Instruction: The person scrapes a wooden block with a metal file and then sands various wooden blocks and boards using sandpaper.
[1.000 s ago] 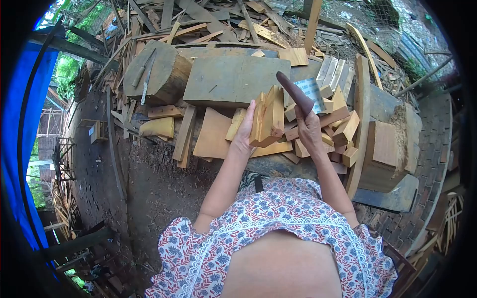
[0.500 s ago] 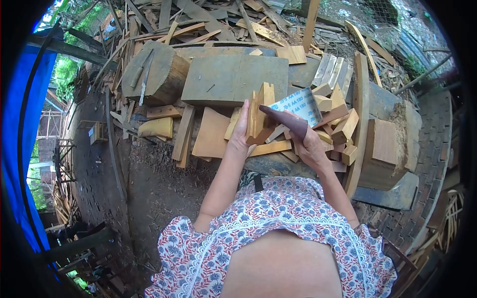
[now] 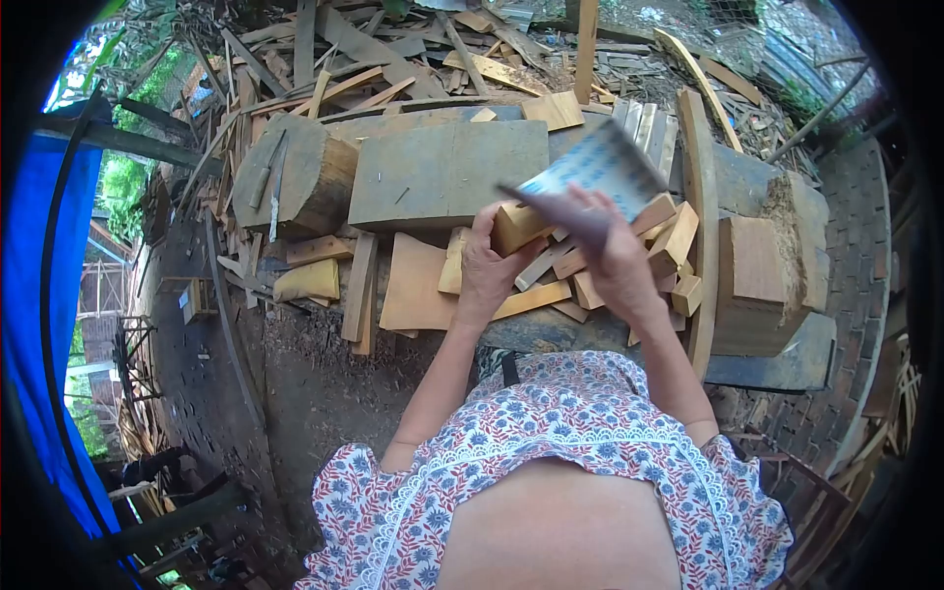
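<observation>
A small wooden block (image 3: 518, 227) is held in my left hand (image 3: 486, 270), its fingers wrapped round the block's left side. My right hand (image 3: 621, 267) grips a sheet of sandpaper (image 3: 596, 175), blurred by motion. The sheet is curled, with its dark brown grit side toward me and its pale, blue-printed backing facing up. Its dark edge lies close to the top of the block; whether they touch is unclear. Below and right of the hands is a pile of cut wood pieces (image 3: 673, 240).
A large rectangular block (image 3: 447, 172) stands beyond my hands, with a rounded stump (image 3: 295, 177) to its left. A curved plank (image 3: 700, 236) and a thick wood block (image 3: 752, 285) are on the right. Scrap wood (image 3: 393, 49) is heaped behind; a blue tarp (image 3: 44, 295) hangs at left.
The held wood has turned from upright to end-on toward me. My right hand and the sandpaper have moved, the sheet now spread higher and blurred. The view has shifted slightly.
</observation>
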`<control>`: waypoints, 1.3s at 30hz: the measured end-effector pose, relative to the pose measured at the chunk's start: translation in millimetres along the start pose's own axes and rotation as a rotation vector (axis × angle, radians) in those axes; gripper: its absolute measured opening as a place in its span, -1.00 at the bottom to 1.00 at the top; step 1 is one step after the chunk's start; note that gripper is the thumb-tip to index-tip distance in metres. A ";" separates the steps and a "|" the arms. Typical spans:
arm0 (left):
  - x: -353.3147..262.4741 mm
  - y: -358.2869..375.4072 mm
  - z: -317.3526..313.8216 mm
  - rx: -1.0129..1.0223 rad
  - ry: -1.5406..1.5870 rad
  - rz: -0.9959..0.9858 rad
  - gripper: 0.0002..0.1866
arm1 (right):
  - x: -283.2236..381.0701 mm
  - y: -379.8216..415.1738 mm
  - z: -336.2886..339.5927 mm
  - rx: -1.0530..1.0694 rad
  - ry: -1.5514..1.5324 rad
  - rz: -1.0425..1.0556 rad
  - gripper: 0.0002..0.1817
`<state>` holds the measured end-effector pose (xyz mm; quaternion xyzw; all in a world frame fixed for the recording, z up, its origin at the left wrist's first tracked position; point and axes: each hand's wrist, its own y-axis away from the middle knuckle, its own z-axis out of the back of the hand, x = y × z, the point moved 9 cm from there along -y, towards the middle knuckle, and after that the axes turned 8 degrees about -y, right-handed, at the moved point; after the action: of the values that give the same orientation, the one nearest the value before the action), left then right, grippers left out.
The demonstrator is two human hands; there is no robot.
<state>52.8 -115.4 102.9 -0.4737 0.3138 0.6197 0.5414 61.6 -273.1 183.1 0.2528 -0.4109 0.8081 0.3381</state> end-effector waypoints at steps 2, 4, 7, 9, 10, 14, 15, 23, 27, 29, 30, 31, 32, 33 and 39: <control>-2.7 1.2 0.8 -0.015 -0.045 -0.052 -0.45 | 9.2 -2.9 -27.0 0.136 0.073 0.145 -0.55; -10.2 1.4 7.0 -0.060 -0.107 -0.091 -0.44 | -1.9 -3.0 -35.0 0.144 0.038 0.163 -0.54; -17.5 8.0 18.2 -0.116 -0.176 -0.130 -0.45 | -84.2 12.2 -30.2 -0.022 -0.017 -0.191 -0.66; -7.2 8.3 19.1 -0.108 -0.060 -0.080 -0.47 | -165.1 54.5 -51.5 0.055 -0.350 -0.932 -0.65; 0.4 7.4 24.3 -0.202 0.052 -0.033 -0.48 | -175.9 65.1 -61.9 0.060 -0.351 -0.926 -0.65; 26.1 8.5 22.1 -0.386 0.361 0.099 -0.51 | -157.8 113.8 -119.9 -0.279 -1.464 -1.125 -0.54; 33.8 8.4 20.4 -0.428 0.372 0.114 -0.52 | -149.2 115.9 -129.6 -0.293 -1.536 -1.157 -0.53; 29.0 14.2 -18.4 -0.243 0.219 -0.024 -0.47 | -169.5 102.4 -88.0 -0.637 -1.699 -1.014 -0.57; 66.7 11.3 -37.0 -0.157 0.032 0.037 -0.48 | -190.4 107.0 15.7 -0.888 -1.469 -0.841 -0.61; 79.5 13.7 -47.3 -0.142 0.044 0.071 -0.51 | -207.5 121.9 60.4 -0.968 -1.460 -0.701 -0.62; 83.4 14.0 -53.6 -0.126 0.002 0.055 -0.52 | -209.9 130.3 82.2 -1.015 -1.428 -0.647 -0.64; 87.2 14.5 -61.4 -0.107 -0.038 0.039 -0.52 | -211.2 140.5 94.9 -1.033 -1.413 -0.647 -0.64; 93.0 13.9 -70.0 -0.087 -0.026 0.040 -0.52 | -210.2 151.9 111.4 -1.068 -1.369 -0.622 -0.65; 103.7 11.3 -81.5 -0.049 0.062 0.086 -0.54 | -205.5 161.3 126.6 -1.102 -1.323 -0.596 -0.66; 124.5 0.4 -161.0 0.143 0.390 0.357 -0.56 | -192.7 211.0 148.8 -1.204 -1.183 -0.607 -0.62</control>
<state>96.5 -214.2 -69.7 -0.4818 0.5337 0.5788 0.3848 45.9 -554.2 26.3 0.5055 -0.7877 0.0689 0.3455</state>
